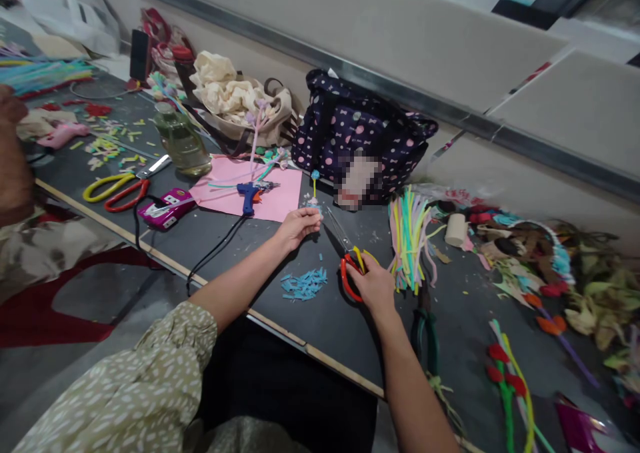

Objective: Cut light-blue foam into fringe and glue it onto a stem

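My right hand (374,285) grips scissors (353,260) with one red and one yellow handle; their blades stand apart and point up toward my left hand. My left hand (301,226) is closed in a pinch, and a bit of light blue shows at its fingertips, too small to make out. Just beyond those fingertips is a thin yellow stem (315,188) with a blue ball on top. A pile of short blue cut pieces (305,284) lies on the dark table (345,346) between my forearms.
Left are a blue glue gun (247,198) on pink paper (283,193), a purple power strip (167,208), other scissors (125,185) and a glass bottle (181,140). A dark patterned bag (365,120) stands behind. Right are pipe cleaners (409,240) and pliers (425,336). Another person's arm (13,160) is far left.
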`<action>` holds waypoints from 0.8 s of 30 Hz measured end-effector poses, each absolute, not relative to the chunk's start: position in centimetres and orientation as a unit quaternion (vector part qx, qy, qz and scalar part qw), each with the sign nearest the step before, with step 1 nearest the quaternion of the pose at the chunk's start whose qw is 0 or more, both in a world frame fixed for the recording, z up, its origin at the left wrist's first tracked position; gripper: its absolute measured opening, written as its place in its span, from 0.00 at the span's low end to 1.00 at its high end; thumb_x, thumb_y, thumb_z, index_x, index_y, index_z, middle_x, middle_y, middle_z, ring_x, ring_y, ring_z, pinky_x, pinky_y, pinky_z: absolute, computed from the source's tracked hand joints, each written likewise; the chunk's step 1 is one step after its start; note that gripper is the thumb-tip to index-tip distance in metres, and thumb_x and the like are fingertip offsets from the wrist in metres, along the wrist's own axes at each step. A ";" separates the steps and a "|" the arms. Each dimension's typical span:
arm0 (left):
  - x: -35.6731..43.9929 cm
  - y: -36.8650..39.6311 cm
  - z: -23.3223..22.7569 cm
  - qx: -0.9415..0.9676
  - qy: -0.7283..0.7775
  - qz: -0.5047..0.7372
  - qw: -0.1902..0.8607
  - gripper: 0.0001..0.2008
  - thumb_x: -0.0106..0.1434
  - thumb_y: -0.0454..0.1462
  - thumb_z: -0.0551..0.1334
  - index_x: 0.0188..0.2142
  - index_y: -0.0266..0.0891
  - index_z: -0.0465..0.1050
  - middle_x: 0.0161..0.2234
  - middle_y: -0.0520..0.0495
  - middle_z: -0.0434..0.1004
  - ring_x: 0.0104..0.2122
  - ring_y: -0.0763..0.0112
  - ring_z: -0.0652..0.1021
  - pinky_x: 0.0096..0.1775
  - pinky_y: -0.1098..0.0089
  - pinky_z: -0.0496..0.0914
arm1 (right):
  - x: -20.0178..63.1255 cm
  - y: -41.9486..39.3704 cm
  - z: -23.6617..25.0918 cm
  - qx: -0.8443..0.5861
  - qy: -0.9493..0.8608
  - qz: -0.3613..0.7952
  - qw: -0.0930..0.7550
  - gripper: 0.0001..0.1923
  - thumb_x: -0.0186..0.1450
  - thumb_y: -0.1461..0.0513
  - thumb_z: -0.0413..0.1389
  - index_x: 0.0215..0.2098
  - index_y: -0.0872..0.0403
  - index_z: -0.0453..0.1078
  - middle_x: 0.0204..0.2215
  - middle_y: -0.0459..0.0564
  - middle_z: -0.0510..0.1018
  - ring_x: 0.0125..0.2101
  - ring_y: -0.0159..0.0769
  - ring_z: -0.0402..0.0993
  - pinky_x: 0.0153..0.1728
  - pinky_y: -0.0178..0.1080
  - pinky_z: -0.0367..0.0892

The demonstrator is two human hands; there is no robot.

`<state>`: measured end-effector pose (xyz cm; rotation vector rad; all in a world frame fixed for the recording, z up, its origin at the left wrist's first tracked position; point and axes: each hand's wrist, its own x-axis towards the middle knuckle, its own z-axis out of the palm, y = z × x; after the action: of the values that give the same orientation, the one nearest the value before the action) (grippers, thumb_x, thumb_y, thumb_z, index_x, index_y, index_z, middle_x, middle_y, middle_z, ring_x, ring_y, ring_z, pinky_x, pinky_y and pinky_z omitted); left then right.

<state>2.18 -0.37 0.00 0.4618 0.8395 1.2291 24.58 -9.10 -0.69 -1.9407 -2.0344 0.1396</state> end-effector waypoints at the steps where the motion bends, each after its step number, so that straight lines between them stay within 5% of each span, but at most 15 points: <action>1: 2.2 -0.4 0.1 0.209 0.380 0.554 0.710 0.11 0.49 0.25 0.70 0.32 0.32 0.72 0.25 0.49 0.77 0.22 0.78 0.75 0.28 0.76 0.72 | 24.6 -9.0 -0.7 -0.689 -0.708 0.041 0.150 0.28 0.63 0.42 0.50 0.47 0.53 0.74 0.30 0.53 0.81 0.32 0.45 0.77 0.31 0.39 0.63; 10: 2.5 -1.1 0.5 0.449 0.423 0.541 0.572 0.13 0.52 0.29 0.64 0.39 0.38 0.78 0.23 0.53 0.70 0.22 0.79 0.67 0.25 0.78 0.64 | 24.6 -9.0 -1.2 -0.685 -0.719 0.016 0.114 0.26 0.64 0.45 0.52 0.50 0.53 0.72 0.33 0.54 0.81 0.33 0.45 0.77 0.30 0.39 0.62; 15: 2.7 -1.8 0.5 0.657 0.423 0.467 0.414 0.23 0.51 0.24 0.60 0.44 0.44 0.80 0.29 0.51 0.74 0.30 0.71 0.70 0.37 0.73 0.67 | 25.0 -9.0 -1.3 -0.664 -0.730 0.018 0.160 0.21 0.64 0.54 0.51 0.52 0.54 0.70 0.37 0.55 0.81 0.36 0.44 0.76 0.34 0.40 0.64; 19: 2.7 -2.0 0.7 0.656 0.430 0.461 0.416 0.27 0.50 0.22 0.60 0.47 0.46 0.80 0.31 0.50 0.76 0.33 0.68 0.72 0.46 0.70 0.65 | 25.2 -9.1 -1.1 -0.646 -0.745 0.018 0.168 0.23 0.63 0.59 0.50 0.54 0.57 0.68 0.41 0.57 0.80 0.40 0.45 0.76 0.38 0.41 0.65; 24: 2.2 -1.3 0.5 0.585 0.480 0.485 0.439 0.27 0.50 0.22 0.61 0.48 0.45 0.79 0.27 0.51 0.73 0.31 0.67 0.72 0.45 0.71 0.65 | 25.0 -9.2 -0.9 -0.647 -0.746 0.022 0.158 0.20 0.65 0.57 0.49 0.52 0.56 0.69 0.40 0.56 0.80 0.39 0.44 0.75 0.36 0.40 0.64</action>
<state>2.23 -1.28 0.47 1.4535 1.1918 1.2059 24.99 -9.16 -0.87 -1.8506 -2.1331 0.0637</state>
